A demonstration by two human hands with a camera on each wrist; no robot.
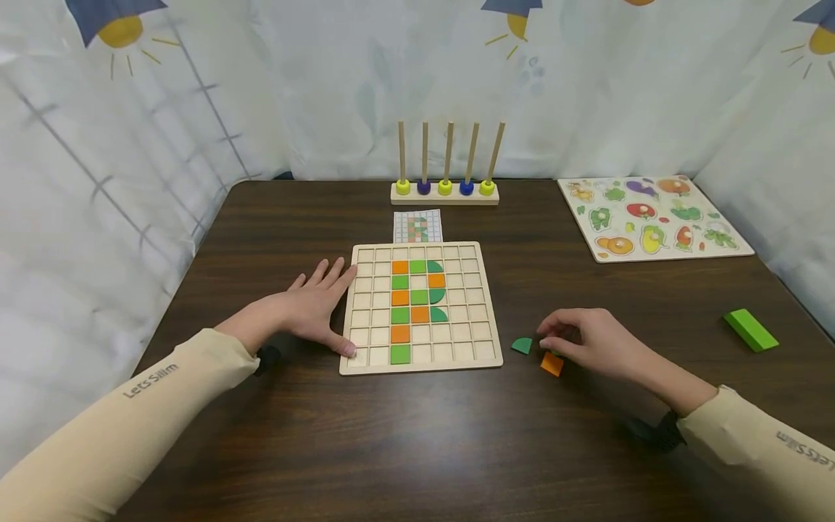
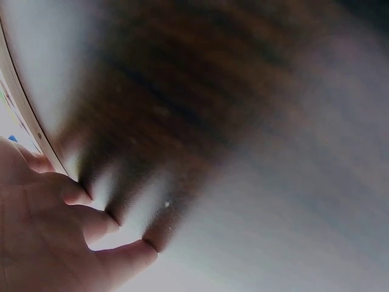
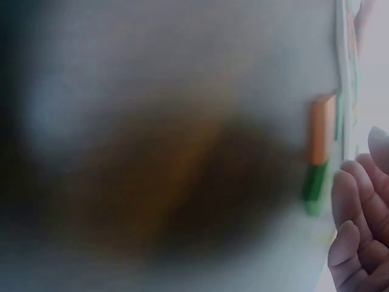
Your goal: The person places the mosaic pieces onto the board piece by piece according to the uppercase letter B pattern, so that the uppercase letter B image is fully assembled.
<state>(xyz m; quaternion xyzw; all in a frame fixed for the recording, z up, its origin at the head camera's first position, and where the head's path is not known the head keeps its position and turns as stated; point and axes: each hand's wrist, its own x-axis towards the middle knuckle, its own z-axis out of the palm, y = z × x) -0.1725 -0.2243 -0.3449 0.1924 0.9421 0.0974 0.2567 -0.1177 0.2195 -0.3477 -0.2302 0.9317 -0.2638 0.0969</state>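
My left hand [image 1: 315, 308] lies with spread, straight fingers along the left side of a wooden grid board [image 1: 479, 351]; its thumb rests on the lower left corner. Orange and green squares and dark green rounded pieces, such as the orange square [image 1: 400, 334], sit in the board's cells. To the right of the board, my right hand [image 1: 590, 339] hovers with loosely bent fingers and nothing seen between them. Just below its fingertips lies an orange tile [image 1: 551, 364] against a green tile [image 3: 314, 188], mostly hidden in the head view. A dark green quarter-circle piece [image 1: 522, 346] lies nearer the board.
Behind the board lies a pattern card [image 1: 417, 226], with a peg stand [image 1: 445, 194] carrying yellow and blue beads farther back. A vegetable puzzle board [image 1: 659, 217] occupies the back right. Near the right table edge is a bright green block [image 1: 752, 330]. A printed curtain [image 1: 404, 80] hangs behind the table.
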